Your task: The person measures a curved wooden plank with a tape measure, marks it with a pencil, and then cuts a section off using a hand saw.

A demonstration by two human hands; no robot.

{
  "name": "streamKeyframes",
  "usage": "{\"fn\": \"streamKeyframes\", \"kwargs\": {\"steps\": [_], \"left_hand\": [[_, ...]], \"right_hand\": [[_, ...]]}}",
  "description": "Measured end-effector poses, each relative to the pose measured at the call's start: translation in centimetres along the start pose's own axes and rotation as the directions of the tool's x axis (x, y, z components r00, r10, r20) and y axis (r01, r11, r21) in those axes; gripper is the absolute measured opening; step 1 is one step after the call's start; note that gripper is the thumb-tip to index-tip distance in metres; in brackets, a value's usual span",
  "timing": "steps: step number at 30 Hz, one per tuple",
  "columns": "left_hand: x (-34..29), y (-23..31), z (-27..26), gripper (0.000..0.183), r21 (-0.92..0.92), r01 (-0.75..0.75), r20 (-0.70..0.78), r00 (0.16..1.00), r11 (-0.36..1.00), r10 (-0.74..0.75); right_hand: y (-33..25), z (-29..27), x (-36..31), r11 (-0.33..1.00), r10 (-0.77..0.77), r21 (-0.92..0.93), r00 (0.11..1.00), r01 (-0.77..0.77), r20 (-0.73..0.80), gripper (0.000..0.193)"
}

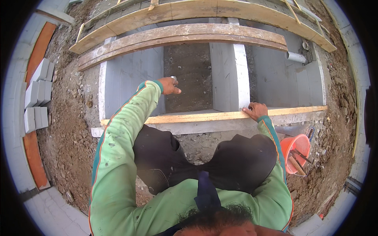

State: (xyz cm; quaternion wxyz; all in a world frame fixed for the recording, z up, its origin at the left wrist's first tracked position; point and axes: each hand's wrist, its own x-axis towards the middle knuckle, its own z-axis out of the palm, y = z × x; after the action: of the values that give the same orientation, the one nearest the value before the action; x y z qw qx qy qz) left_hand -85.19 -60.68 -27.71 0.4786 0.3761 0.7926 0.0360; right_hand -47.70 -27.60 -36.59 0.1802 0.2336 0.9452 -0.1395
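Note:
A long, pale wooden board [212, 117] lies along the near edge of a pit lined with grey block walls. My right hand [256, 110] is on this board with bent fingers, gripping it where the middle block wall [241, 74] meets it. Over the pit's left compartment, above its dark soil floor [191, 70], my left hand [169, 85] is held out with its fingers curled. A small pale, shiny thing [173, 78] shows at that hand; its kind is unclear.
Two weathered planks [181, 34] span the pit's far side, with board formwork [197, 11] behind. A grey pipe [295, 57] sticks out at the right. An orange bucket [289, 147] of tools stands right of my knees. Grey blocks [38, 92] are stacked left on rough soil.

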Motion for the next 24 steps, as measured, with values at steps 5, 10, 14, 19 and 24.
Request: {"fn": "streamKeyframes", "kwargs": {"steps": [5, 10, 14, 19, 24], "left_hand": [[-1.0, -1.3, 0.4, 0.076, 0.066, 0.105, -0.02, 0.994, 0.992, -0.104], [-1.0, 1.3, -0.2, 0.074, 0.173, 0.117, -0.05, 0.993, 0.978, -0.11], [-0.9, 2.3, -0.4, 0.07, 0.167, 0.126, -0.047, 0.992, 0.978, -0.119], [-0.4, 2.1, 0.4, 0.065, 0.187, 0.097, -0.047, 0.995, 0.977, -0.09], [-3.1, 4.0, 2.1, 0.061, 0.246, 0.037, -0.106, 0.994, 0.969, -0.011]], "right_hand": [[-2.0, 0.0, 1.4, 0.998, -0.049, 0.044, 0.998, 0.048, 0.026, 0.074], [-0.8, 0.1, 1.2, 0.999, -0.029, 0.041, 1.0, 0.029, -0.006, 0.068], [-0.4, -0.3, 2.0, 0.997, 0.036, 0.069, 0.998, -0.04, 0.058, 0.067], [-0.8, -1.2, 1.8, 0.99, -0.138, -0.031, 0.963, 0.134, -0.23, 0.059], [-4.9, -3.8, -3.6, 0.864, 0.066, 0.479, 0.907, 0.156, -0.415, 0.054]]}}
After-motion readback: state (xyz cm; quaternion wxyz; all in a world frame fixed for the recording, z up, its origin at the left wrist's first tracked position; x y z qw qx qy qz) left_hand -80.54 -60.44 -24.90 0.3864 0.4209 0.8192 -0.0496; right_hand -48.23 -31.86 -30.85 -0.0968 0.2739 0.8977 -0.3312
